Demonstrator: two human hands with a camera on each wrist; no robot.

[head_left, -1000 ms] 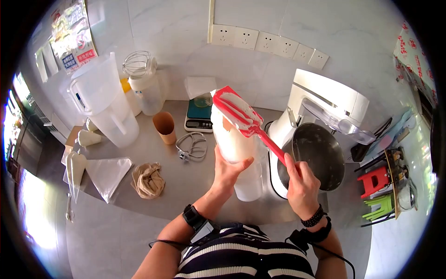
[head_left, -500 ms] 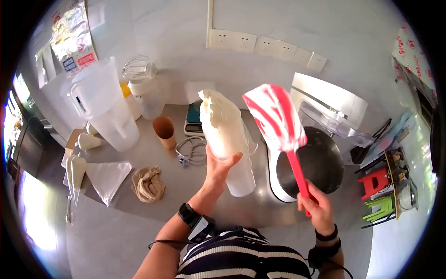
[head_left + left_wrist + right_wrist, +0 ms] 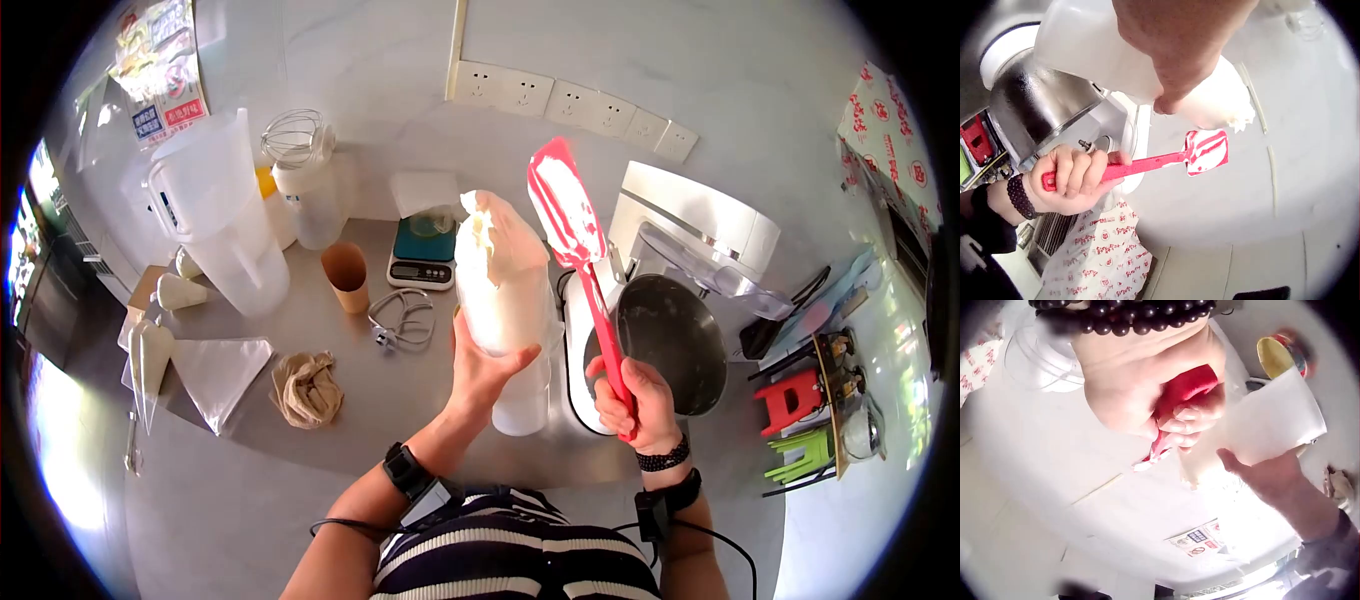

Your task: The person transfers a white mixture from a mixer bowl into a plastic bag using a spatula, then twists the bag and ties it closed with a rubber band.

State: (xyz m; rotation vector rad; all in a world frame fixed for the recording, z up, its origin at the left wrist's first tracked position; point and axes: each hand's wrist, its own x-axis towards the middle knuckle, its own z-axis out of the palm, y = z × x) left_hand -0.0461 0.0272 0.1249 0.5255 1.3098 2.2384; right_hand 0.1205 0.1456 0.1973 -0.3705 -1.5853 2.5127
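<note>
Clock directions, head view, from the right hand (image 3: 640, 402): its fingers curl round a slender red spatula (image 3: 602, 322), flat cream-streaked blade at eleven; the left hand (image 3: 482, 375) grips a smooth, translucent, cream-filled plastic bag (image 3: 497, 295) at ten; a round metal bowl (image 3: 680, 340) lies toward one.

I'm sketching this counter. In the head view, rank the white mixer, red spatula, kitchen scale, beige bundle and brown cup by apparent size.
1. White mixer
2. Red spatula, held up, probably nearer the camera
3. Kitchen scale and beige bundle: too alike to rank
4. Brown cup, smallest
</note>
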